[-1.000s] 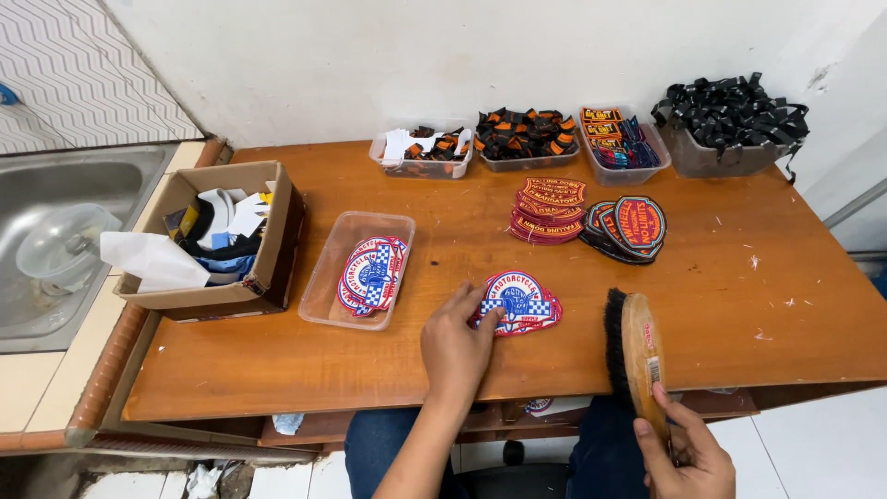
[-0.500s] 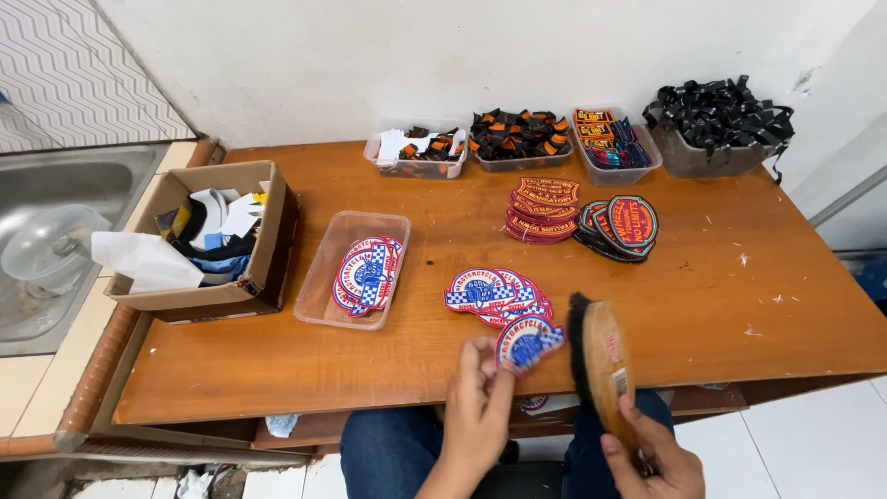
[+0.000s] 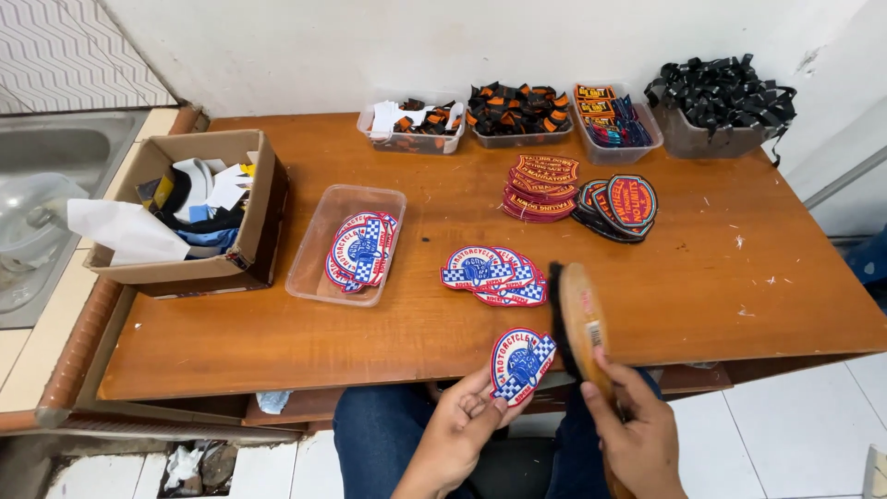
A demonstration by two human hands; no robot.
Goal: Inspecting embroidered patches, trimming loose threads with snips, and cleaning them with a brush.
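My left hand (image 3: 465,425) holds one round embroidered patch (image 3: 520,364), red, white and blue with a chequered band, just off the table's front edge. My right hand (image 3: 634,432) grips a wooden brush (image 3: 579,322) with black bristles facing left, right beside that patch. A small stack of the same patches (image 3: 492,273) lies on the wooden table (image 3: 416,323) just beyond the brush. More of these patches sit in a clear plastic tray (image 3: 325,277) to the left.
A cardboard box (image 3: 249,222) with fabric scraps stands at the left. Red patches (image 3: 540,188) and dark oval patches (image 3: 617,207) lie mid-table. Three clear tubs (image 3: 411,140) and a grey bin of black straps (image 3: 716,102) line the wall. A steel sink (image 3: 37,176) is far left.
My left hand took one patch from the stack on the table and drew it back over the front edge. The brush in my right hand rose closer to it.
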